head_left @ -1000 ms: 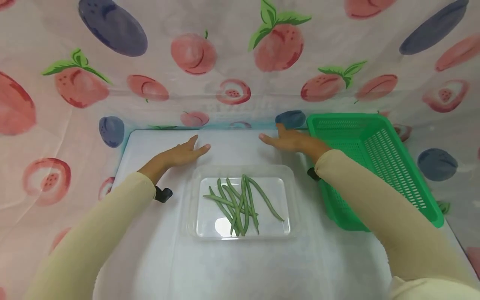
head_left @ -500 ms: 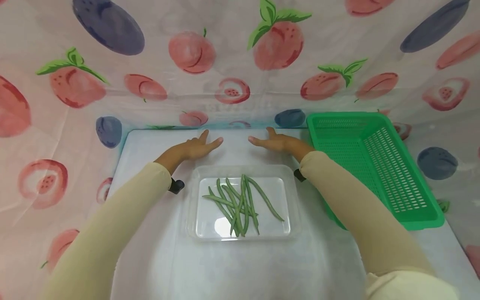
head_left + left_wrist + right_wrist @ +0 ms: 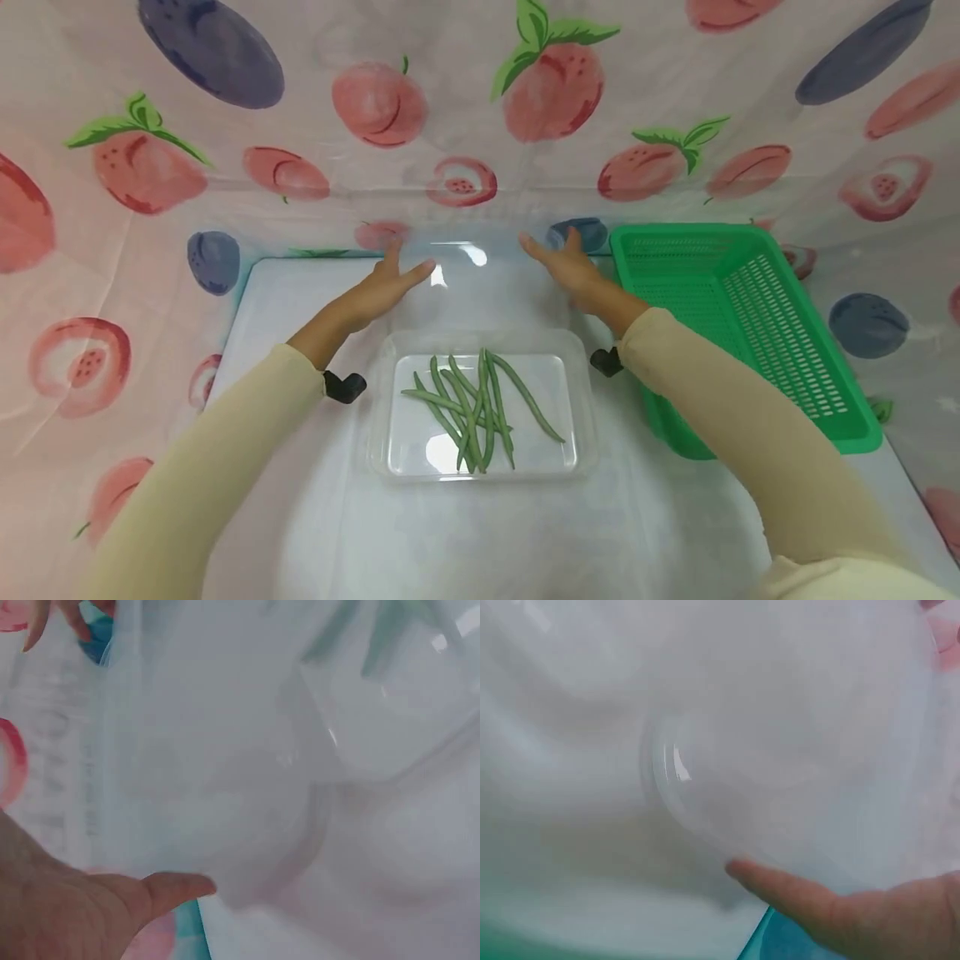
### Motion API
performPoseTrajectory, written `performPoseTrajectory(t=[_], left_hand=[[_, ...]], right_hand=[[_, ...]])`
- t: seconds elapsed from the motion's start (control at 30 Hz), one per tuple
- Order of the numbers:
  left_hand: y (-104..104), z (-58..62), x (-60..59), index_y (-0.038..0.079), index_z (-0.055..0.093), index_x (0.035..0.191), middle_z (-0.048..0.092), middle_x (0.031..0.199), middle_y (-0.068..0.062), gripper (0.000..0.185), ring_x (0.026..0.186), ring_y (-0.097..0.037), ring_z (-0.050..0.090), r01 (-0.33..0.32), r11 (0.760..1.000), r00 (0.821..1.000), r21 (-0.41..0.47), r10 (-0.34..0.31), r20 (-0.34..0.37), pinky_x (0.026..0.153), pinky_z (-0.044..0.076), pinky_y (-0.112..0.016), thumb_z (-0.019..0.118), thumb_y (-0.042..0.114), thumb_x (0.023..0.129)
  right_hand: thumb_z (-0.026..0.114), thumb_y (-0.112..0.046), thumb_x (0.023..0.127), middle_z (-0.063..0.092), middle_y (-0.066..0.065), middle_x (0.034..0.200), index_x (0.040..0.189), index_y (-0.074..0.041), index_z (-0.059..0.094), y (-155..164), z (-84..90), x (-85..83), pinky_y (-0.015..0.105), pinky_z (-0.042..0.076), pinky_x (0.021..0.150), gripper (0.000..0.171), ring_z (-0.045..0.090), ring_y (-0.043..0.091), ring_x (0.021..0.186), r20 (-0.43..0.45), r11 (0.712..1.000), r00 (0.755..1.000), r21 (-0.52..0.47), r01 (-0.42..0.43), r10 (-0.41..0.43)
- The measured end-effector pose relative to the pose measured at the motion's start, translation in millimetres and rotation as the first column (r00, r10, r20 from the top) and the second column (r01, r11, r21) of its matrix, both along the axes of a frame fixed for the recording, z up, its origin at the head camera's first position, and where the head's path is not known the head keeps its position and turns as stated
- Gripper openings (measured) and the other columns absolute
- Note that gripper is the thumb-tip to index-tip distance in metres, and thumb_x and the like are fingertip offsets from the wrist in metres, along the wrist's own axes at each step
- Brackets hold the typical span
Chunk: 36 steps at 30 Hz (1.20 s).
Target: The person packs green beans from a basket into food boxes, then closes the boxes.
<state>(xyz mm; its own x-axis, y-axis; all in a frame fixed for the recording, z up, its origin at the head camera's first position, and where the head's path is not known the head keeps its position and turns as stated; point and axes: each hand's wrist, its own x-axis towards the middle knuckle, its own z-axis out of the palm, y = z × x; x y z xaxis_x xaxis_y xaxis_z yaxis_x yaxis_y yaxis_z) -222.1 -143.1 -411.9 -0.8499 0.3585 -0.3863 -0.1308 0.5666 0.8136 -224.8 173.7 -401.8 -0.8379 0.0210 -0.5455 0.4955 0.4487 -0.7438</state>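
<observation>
Between both hands, behind the box, a clear plastic lid (image 3: 480, 287) with a rounded corner is tilted up and catches bright reflections. My left hand (image 3: 372, 293) pinches its left side, the thumb (image 3: 176, 891) lying along the edge in the left wrist view. On the opposite side my right hand (image 3: 576, 273) holds it, its thumb (image 3: 791, 892) near the corner in the right wrist view. The other fingers are mostly hidden behind the see-through plastic. In front stands a clear plastic box (image 3: 380, 417) with several green beans (image 3: 480, 417) lying loosely crossed inside.
A green perforated basket (image 3: 806, 300) stands on the right, partly under the right forearm. The white table (image 3: 465, 533) ends at the back and left against a fruit-print cloth (image 3: 300, 92). Each wrist carries a small black mount (image 3: 345, 387).
Both hands first came closer together behind the box, then spread slightly apart. The clear lid now shows raised and tilted between them, with new reflections. The box, beans and basket stayed put.
</observation>
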Motion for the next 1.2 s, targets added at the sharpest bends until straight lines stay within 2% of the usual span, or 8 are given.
performPoseTrajectory(t=[0.17,0.4,0.5,0.67,0.73,0.83,1.1,1.2], left_hand=[[-4.5,17.6,20.8,0.030,-0.019,0.162,-0.011,0.173,-0.001,0.095,0.160,-0.025,-0.004,-0.193,0.943,0.978,0.272,0.209,-0.030,0.129,0.005,-0.057,0.048,0.058,0.101],[-5.3,35.7,59.0,0.016,-0.006,0.165,-0.004,0.174,0.001,0.076,0.159,-0.011,-0.008,-0.321,0.671,0.924,0.668,0.375,0.067,0.130,-0.010,-0.038,0.036,0.046,0.108],[-3.5,33.4,77.7,0.014,-0.008,0.164,-0.012,0.173,0.000,0.074,0.157,-0.012,-0.018,-0.294,0.674,0.931,0.678,0.362,0.043,0.127,-0.018,-0.042,0.029,0.047,0.108],[-3.4,23.6,110.2,0.020,-0.017,0.160,-0.023,0.168,0.000,0.078,0.153,-0.017,-0.031,-0.255,0.788,0.956,0.560,0.293,0.023,0.122,-0.025,-0.055,0.019,0.061,0.104],[-6.8,19.2,121.9,0.021,-0.013,0.162,-0.019,0.170,0.001,0.082,0.154,-0.018,-0.028,-0.235,0.797,0.965,0.556,0.261,0.034,0.121,-0.023,-0.059,0.017,0.069,0.102],[-13.1,11.9,136.7,0.022,0.013,0.160,-0.005,0.172,-0.001,0.078,0.158,-0.021,-0.018,-0.200,0.764,0.968,0.613,0.252,0.000,0.121,-0.017,-0.066,0.021,0.072,0.101],[-18.5,-2.3,165.2,0.023,0.046,0.131,0.016,0.171,-0.009,0.046,0.157,-0.036,0.008,-0.108,0.556,0.941,0.824,0.325,-0.096,0.127,0.010,-0.051,0.022,0.054,0.108],[-17.1,-5.2,171.7,0.020,0.035,0.144,0.016,0.171,0.000,0.047,0.157,-0.031,0.007,-0.143,0.567,0.939,0.811,0.338,-0.071,0.124,0.016,-0.041,0.020,0.048,0.110]], right_hand=[[0.060,-0.075,0.086,-0.001,0.008,0.174,0.162,-0.026,-0.019,1.9,15.2,14.5,0.063,0.021,0.124,0.120,0.018,0.032,0.157,-0.058,0.969,0.984,-0.195,0.153,-0.167],[0.052,-0.059,0.099,0.013,0.013,0.169,0.160,-0.022,0.002,-1.9,35.4,47.5,0.055,0.015,0.128,0.087,0.016,0.029,0.157,-0.161,0.908,0.961,-0.392,0.145,-0.223],[0.047,-0.054,0.102,0.005,0.008,0.171,0.157,-0.022,0.003,-5.1,42.8,65.6,0.053,0.010,0.130,0.078,0.005,0.028,0.160,-0.177,0.864,0.953,-0.486,0.132,-0.245],[0.045,-0.046,0.105,0.013,0.010,0.162,0.145,-0.018,0.018,-5.4,43.5,93.1,0.053,0.011,0.129,0.056,0.012,0.020,0.155,-0.268,0.860,0.939,-0.508,0.055,-0.218],[0.045,-0.044,0.106,0.019,0.011,0.157,0.134,-0.015,0.027,-2.4,39.8,102.8,0.052,0.013,0.127,0.044,0.018,0.020,0.148,-0.298,0.870,0.934,-0.492,0.027,-0.197],[0.041,-0.046,0.107,0.030,0.012,0.149,0.120,-0.017,0.041,2.6,33.9,116.0,0.048,0.014,0.125,0.032,0.024,0.026,0.143,-0.298,0.864,0.935,-0.503,0.017,-0.192],[0.034,-0.045,0.109,0.043,0.002,0.144,0.072,-0.022,0.075,10.5,28.0,136.3,0.043,0.002,0.129,0.061,0.027,0.031,0.150,-0.206,0.765,0.916,-0.626,0.147,-0.345],[0.037,-0.035,0.109,0.035,0.004,0.156,0.085,-0.021,0.078,11.5,29.2,140.7,0.043,0.002,0.130,0.050,0.019,0.022,0.155,-0.203,0.794,0.925,-0.591,0.146,-0.321]])
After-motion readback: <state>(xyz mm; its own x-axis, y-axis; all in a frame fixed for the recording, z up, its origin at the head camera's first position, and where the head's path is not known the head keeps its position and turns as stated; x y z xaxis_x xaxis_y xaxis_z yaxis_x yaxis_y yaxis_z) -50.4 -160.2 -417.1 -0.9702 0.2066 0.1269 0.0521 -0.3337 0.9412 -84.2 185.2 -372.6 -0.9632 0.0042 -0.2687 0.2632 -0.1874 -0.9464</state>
